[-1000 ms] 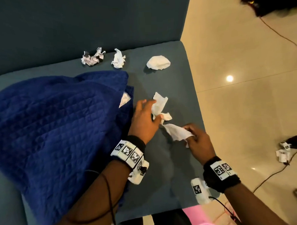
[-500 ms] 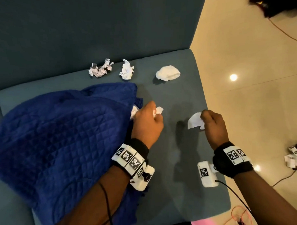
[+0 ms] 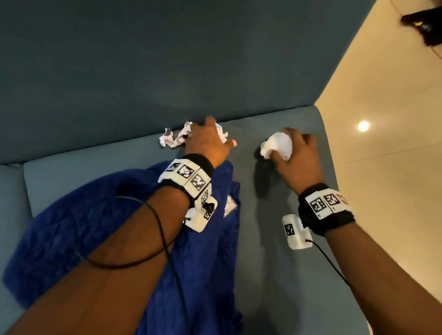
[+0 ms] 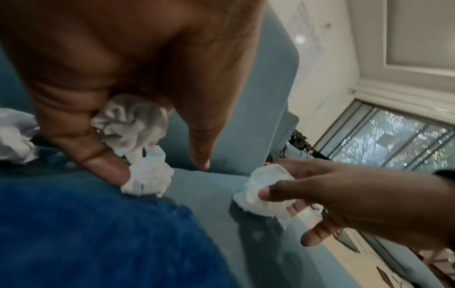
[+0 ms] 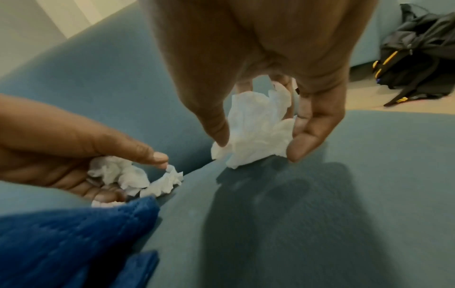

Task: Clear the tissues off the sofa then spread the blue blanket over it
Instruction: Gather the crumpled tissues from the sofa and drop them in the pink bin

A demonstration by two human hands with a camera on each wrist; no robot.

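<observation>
My left hand (image 3: 208,142) is at the back of the sofa seat (image 3: 270,266), holding a crumpled tissue (image 4: 130,120) in its curled fingers. Its thumb touches a second tissue (image 4: 147,175) lying against the backrest. Another crumpled tissue (image 3: 173,139) lies just left of that hand. To the right, my right hand (image 3: 297,151) pinches a round white tissue wad (image 3: 277,146) between thumb and fingers, slightly above the seat. The blue quilted blanket (image 3: 103,223) lies bunched on the seat under my left forearm.
The sofa ends at the right, where the cream tiled floor (image 3: 393,185) begins. A black bag (image 5: 418,58) sits on the floor beyond the sofa's end. The backrest (image 3: 160,68) rises directly behind the tissues.
Both hands have moved from the middle of the seat to its back. The right hand now grips the round tissue wad that lay there; the left has reached the tissue by the backrest.
</observation>
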